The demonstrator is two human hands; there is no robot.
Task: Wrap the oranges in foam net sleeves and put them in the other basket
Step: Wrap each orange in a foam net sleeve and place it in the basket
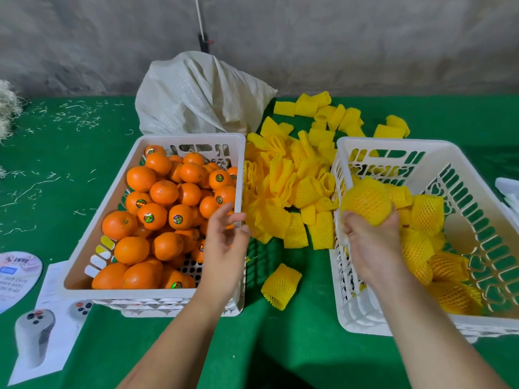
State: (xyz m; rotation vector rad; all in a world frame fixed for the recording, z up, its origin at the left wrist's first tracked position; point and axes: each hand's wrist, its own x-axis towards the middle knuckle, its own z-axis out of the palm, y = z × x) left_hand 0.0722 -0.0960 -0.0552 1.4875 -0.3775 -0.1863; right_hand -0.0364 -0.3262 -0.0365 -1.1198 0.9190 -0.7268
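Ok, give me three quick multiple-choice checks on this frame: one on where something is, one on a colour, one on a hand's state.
1. Where does the loose pile of yellow foam net sleeves lie?
A. in the left basket
B. between the two white plastic baskets
C. on the white woven sack

2. What colour is the table cover?
A. green
B. blue
C. grey

3. What is the right hand doing?
A. hanging idle
B. pressing on the table
C. gripping a sleeved orange

Answers: 1 B, the pile fills the gap between the baskets. 2 A, green cloth shows all round. 3 C, its fingers curl round the netted fruit over the right basket.
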